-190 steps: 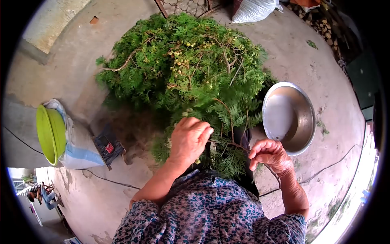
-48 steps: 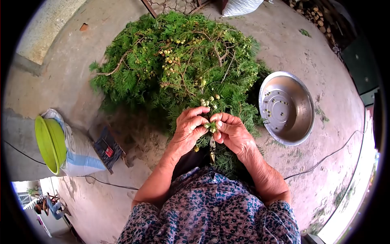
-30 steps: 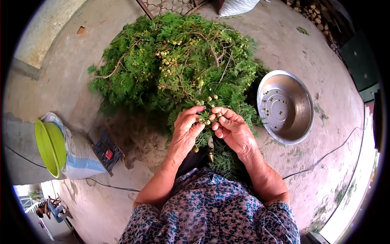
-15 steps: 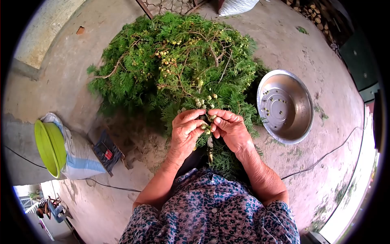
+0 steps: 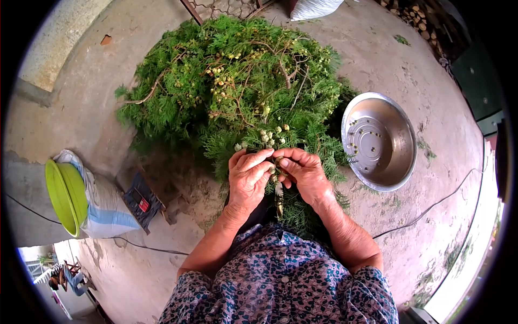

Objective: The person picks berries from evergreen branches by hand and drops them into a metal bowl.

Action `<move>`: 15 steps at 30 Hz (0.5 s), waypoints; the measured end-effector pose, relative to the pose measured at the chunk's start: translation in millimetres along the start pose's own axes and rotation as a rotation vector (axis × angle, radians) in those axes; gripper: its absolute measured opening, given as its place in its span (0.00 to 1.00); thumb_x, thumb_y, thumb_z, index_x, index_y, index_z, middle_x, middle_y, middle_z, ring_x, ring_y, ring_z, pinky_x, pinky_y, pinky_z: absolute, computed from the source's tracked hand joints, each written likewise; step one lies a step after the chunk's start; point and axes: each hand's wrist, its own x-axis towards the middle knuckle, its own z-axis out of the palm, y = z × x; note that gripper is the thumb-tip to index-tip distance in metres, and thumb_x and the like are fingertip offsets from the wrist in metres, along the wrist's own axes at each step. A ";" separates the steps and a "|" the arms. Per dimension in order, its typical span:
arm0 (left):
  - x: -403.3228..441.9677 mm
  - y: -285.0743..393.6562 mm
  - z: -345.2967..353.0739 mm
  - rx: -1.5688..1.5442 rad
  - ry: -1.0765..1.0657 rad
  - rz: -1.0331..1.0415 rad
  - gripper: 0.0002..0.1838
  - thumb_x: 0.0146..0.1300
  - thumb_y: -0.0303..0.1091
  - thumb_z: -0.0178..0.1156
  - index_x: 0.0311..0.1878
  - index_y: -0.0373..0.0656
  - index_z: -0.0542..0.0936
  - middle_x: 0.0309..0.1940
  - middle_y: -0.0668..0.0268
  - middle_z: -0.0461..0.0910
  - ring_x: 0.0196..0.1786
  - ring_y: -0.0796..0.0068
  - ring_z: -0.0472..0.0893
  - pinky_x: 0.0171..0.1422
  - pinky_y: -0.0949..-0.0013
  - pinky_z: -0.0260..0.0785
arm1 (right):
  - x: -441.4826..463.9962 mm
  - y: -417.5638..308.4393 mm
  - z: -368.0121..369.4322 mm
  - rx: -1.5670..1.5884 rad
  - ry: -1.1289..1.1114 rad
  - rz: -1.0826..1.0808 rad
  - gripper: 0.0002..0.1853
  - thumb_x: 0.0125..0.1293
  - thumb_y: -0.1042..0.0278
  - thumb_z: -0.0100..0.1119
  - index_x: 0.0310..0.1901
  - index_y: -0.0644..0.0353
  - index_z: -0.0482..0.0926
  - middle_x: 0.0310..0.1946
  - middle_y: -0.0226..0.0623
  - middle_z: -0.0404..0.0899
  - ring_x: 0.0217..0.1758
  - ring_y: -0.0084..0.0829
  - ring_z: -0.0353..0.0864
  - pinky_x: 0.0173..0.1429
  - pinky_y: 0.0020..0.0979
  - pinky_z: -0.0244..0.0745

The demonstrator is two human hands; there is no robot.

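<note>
My left hand (image 5: 248, 177) is closed around a cone-bearing sprig of an evergreen branch, thumb and fingers pinched together. Close beside it, my right hand (image 5: 305, 174) pinches at small green cones on the same sprig, largely hidden by the fingers. Pale green cones (image 5: 268, 135) cluster just beyond my fingertips. A large heap of leafy evergreen branches (image 5: 178, 89), dotted with yellowish cones, spreads over the floor in front of me. To the right of the heap stands a shiny metal basin (image 5: 402, 146) with several small green cones on its bottom.
At left, a lime-green plastic tub (image 5: 67, 194) leans beside a white-and-blue sack (image 5: 105, 208) and a dark object with a red label (image 5: 143, 205). A cable (image 5: 426, 213) crosses the floor. Stacked firewood (image 5: 421, 24) lies at upper right; another sack (image 5: 318, 8) is at the top.
My fingers have closed in further over the cones on the sprig, so fewer show now. Both hands stay in nearly the same place; the basin and heap look unchanged.
</note>
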 end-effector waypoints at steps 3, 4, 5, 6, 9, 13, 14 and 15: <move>1.2 1.5 -0.8 0.016 -0.007 -0.017 0.08 0.45 0.23 0.61 0.32 0.44 0.79 0.46 0.70 0.78 0.44 0.71 0.76 0.59 0.62 0.58 | -0.6 -0.3 0.6 0.010 0.039 0.004 0.08 0.65 0.77 0.51 0.44 0.64 0.77 0.27 0.29 0.77 0.23 0.15 0.74 0.21 0.16 0.68; 1.6 2.0 -1.0 0.017 -0.011 -0.028 0.08 0.45 0.23 0.62 0.32 0.43 0.79 0.45 0.70 0.79 0.43 0.71 0.76 0.59 0.62 0.58 | -0.5 0.2 0.3 0.017 0.045 0.002 0.09 0.64 0.76 0.51 0.44 0.65 0.77 0.27 0.29 0.77 0.23 0.15 0.74 0.21 0.16 0.69; 1.1 1.4 -0.8 0.018 -0.010 -0.027 0.08 0.45 0.23 0.62 0.32 0.43 0.79 0.45 0.70 0.79 0.43 0.71 0.76 0.59 0.62 0.58 | -0.3 0.5 0.3 0.017 0.044 0.001 0.09 0.64 0.76 0.51 0.44 0.65 0.77 0.27 0.29 0.77 0.23 0.15 0.74 0.21 0.16 0.69; 0.0 0.2 -0.2 0.008 -0.016 -0.024 0.08 0.46 0.23 0.62 0.32 0.43 0.79 0.44 0.70 0.79 0.43 0.71 0.76 0.59 0.61 0.58 | 0.0 0.7 0.2 0.027 0.049 -0.002 0.09 0.64 0.76 0.52 0.44 0.64 0.77 0.27 0.28 0.77 0.22 0.15 0.74 0.21 0.16 0.68; -0.8 -0.7 1.1 -0.005 -0.022 -0.036 0.08 0.46 0.24 0.62 0.32 0.43 0.79 0.42 0.70 0.79 0.43 0.70 0.76 0.60 0.61 0.58 | 0.4 1.1 -0.8 0.036 0.051 -0.001 0.09 0.64 0.75 0.52 0.44 0.64 0.77 0.27 0.28 0.78 0.22 0.15 0.74 0.21 0.16 0.68; 1.4 1.9 0.6 -0.011 -0.026 -0.085 0.09 0.45 0.24 0.62 0.33 0.44 0.80 0.39 0.71 0.80 0.43 0.70 0.76 0.60 0.61 0.57 | 0.7 -0.9 -0.4 0.018 0.043 0.008 0.08 0.64 0.75 0.53 0.44 0.64 0.77 0.27 0.27 0.77 0.21 0.15 0.73 0.21 0.16 0.68; 1.6 1.4 0.1 -0.010 -0.023 -0.083 0.09 0.45 0.24 0.62 0.33 0.44 0.80 0.39 0.71 0.80 0.43 0.70 0.76 0.60 0.61 0.57 | 0.8 -1.1 -0.4 0.017 0.041 0.004 0.08 0.64 0.75 0.53 0.44 0.64 0.77 0.27 0.27 0.77 0.21 0.15 0.73 0.21 0.16 0.68; 1.3 0.2 -0.7 -0.021 -0.057 -0.084 0.08 0.46 0.25 0.62 0.34 0.43 0.80 0.41 0.69 0.80 0.43 0.69 0.77 0.61 0.60 0.57 | 0.8 -0.6 -0.3 0.015 0.049 0.009 0.08 0.64 0.75 0.53 0.44 0.64 0.77 0.27 0.27 0.77 0.22 0.15 0.74 0.21 0.16 0.68</move>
